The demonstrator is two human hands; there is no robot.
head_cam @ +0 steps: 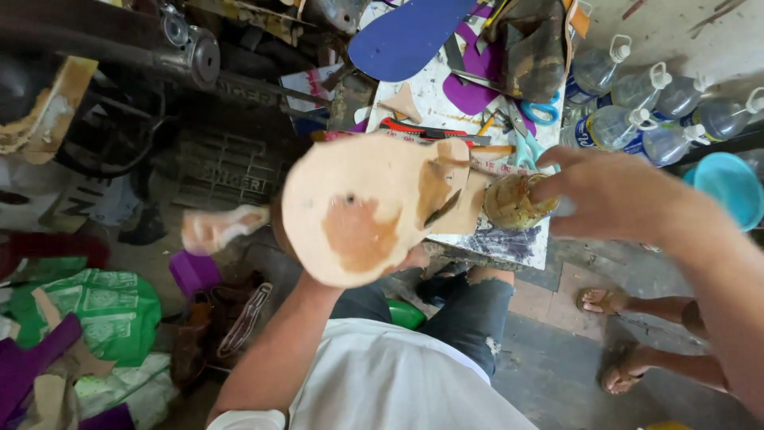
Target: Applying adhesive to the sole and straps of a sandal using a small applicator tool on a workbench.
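— In the left hand [414,259], above the lap: the tan sole piece [362,209], held flat side up, fingers gripping it from beneath at the near edge. A darker patch sits in its middle.

— And the right hand [609,195]?

— Closed around a small jar [509,203] of yellowish stuff, standing at the edge of the worktable [509,243], just beside the sole's narrow end.

— How best to handle it?

— I'd judge: keep the sole level and steady, and hold the jar upright over the table, not the lap. The scissors [532,127] and purple sole cut-outs [469,87] behind are near enough to knock; the plastic bottles [637,119] lie well apart to the right.
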